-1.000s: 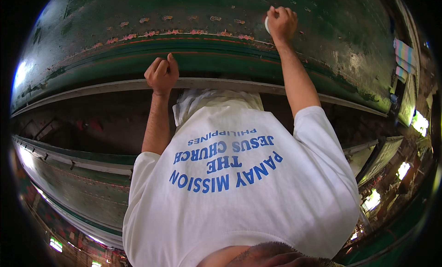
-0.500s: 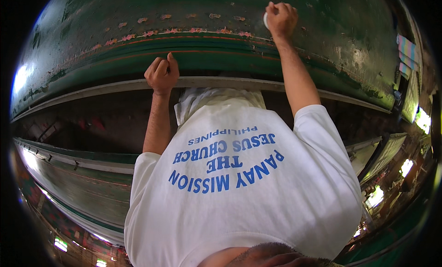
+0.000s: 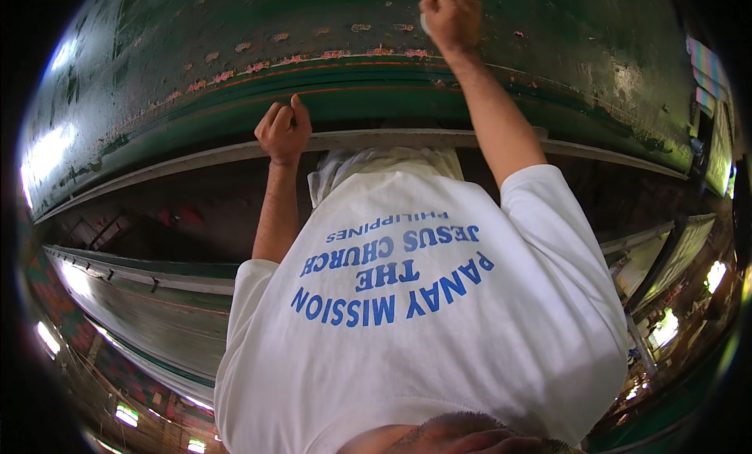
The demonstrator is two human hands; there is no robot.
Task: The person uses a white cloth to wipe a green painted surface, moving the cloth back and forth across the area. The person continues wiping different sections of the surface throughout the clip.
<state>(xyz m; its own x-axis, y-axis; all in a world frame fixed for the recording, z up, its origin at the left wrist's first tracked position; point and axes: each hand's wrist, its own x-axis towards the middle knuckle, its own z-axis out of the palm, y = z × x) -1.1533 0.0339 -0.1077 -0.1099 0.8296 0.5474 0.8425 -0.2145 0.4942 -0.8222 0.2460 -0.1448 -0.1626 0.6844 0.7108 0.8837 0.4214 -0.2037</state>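
Note:
My right hand [image 3: 454, 19] is closed over a small white, rounded thing [image 3: 424, 23], pressed down on the green table surface [image 3: 540, 54]. Only a pale edge of it shows at the left of my fingers, so its kind is hidden. My left hand [image 3: 283, 131] is a loose fist with the thumb up, over the table's near edge, and nothing shows in it. Between my hands run dark and light green bands and thin red lines [image 3: 360, 86]. Beyond them lies a row of small pink printed marks [image 3: 294, 59] and fainter outlined marks.
A long pale rail [image 3: 204, 152] edges the table in front of my body. Behind me on the left stands another long green table [image 3: 157, 297]. Striped cloth [image 3: 706, 70] hangs at the far right. Bright window openings [image 3: 666, 327] show at the lower right.
My right hand has slid left and a little farther away over the table with the white thing. My left hand remains a fist at the near edge; the whole view has shifted slightly.

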